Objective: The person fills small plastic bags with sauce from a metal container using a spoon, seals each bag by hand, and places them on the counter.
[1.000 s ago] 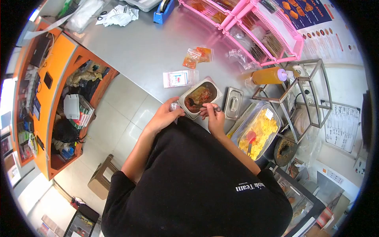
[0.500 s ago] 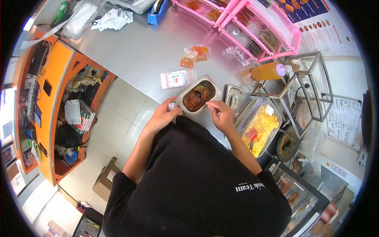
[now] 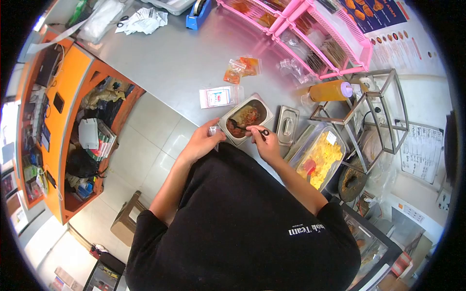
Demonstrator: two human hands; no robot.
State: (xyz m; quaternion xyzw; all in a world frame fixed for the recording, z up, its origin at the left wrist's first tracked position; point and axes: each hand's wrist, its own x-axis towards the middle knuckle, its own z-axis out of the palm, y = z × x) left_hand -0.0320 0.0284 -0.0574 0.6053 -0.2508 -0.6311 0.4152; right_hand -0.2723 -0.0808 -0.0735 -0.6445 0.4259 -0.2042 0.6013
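Observation:
My right hand (image 3: 265, 145) grips a black spoon (image 3: 241, 128) by its handle. The spoon's bowl is down in the reddish chunky sauce (image 3: 250, 115), at the left side of a small steel container (image 3: 263, 107). My left hand (image 3: 200, 141) pinches a small clear plastic bag (image 3: 214, 131) beside the container's left corner. The bag's lower part hangs against the black shirt, and its contents cannot be made out. Just beyond the container lies a pack of clear bags with a printed label (image 3: 217, 97). Farther back rest small sachets filled with orange-red sauce (image 3: 235, 71).
Right of the container are a steel lid (image 3: 288, 125) and a plastic tub of yellow food (image 3: 326, 154). A metal rack (image 3: 354, 114), a bottle of yellow liquid (image 3: 329, 90) and pink baskets (image 3: 335, 71) stand beyond. A blue tape dispenser (image 3: 198, 15) sits at the back.
My right hand has turned the spoon, so its handle now slants to the right, and its bowl has moved toward the container's left side. My left hand keeps the bag in nearly the same place.

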